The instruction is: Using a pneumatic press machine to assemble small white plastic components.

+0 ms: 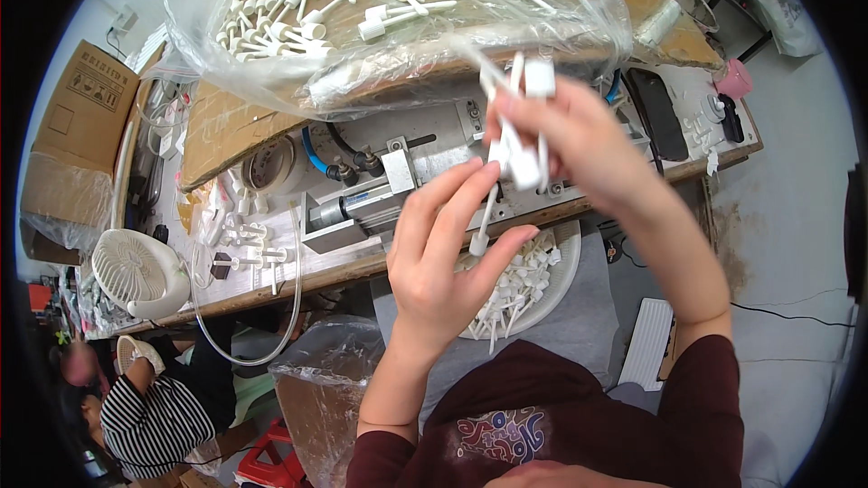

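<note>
Several white plastic stems with wide cylindrical caps [524, 165] are bunched in my right hand [570, 131], its fingers closed around them; motion blurs them. My left hand [434, 248] is just left of it, the thumb spread away from the fingers. Its fingertips touch the lower edge of the bunch. One capped stem [480, 241] points down between my left thumb and index finger; whether that hand grips it is unclear. Below both hands, a round white basket [571, 276] holds many similar white pieces [520, 289]. Behind them is a metal fixture [398, 172] on the bench.
A clear plastic bag [203, 27] of white capped pieces lies on cardboard at the back. A phone [657, 113] and pink cup [732, 79] are at the right. At the left are a white fan [140, 273], a looped tube [244, 361] and a seated person [163, 416].
</note>
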`<state>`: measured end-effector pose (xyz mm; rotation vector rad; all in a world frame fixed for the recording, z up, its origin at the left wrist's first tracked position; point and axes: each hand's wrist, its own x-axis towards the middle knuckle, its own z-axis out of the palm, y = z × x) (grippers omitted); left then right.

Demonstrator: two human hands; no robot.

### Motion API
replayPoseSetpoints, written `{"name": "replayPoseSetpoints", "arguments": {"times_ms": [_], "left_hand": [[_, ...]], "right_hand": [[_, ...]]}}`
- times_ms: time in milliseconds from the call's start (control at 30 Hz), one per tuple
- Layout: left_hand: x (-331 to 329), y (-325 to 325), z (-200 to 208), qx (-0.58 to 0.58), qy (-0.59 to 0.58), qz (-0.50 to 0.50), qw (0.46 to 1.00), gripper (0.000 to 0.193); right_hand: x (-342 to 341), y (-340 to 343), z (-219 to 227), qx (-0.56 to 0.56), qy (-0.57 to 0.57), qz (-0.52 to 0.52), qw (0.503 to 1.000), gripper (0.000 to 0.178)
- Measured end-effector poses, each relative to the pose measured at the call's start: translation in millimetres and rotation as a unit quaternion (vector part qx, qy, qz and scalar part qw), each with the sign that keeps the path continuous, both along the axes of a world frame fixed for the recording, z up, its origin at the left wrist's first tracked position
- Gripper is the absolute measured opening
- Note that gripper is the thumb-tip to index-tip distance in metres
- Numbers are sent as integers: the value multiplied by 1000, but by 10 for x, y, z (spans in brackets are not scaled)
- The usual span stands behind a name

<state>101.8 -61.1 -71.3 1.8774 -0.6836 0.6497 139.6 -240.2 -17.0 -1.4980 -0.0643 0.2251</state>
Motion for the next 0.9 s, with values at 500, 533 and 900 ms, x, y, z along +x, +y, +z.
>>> {"name": "replayPoseSetpoints", "arguments": {"times_ms": [500,533,900], "left_hand": [[-59,19,-371,200,-2,19,980,33],[-51,2,-397,225,-15,24,974,32],[52,-29,-348,245,-5,35,969,28]], "right_hand": [[-627,-74,-694,5,9,-144,989,29],[-649,-82,-668,22,19,-149,988,28],[-781,-60,-701,33,51,-167,984,30]]}}
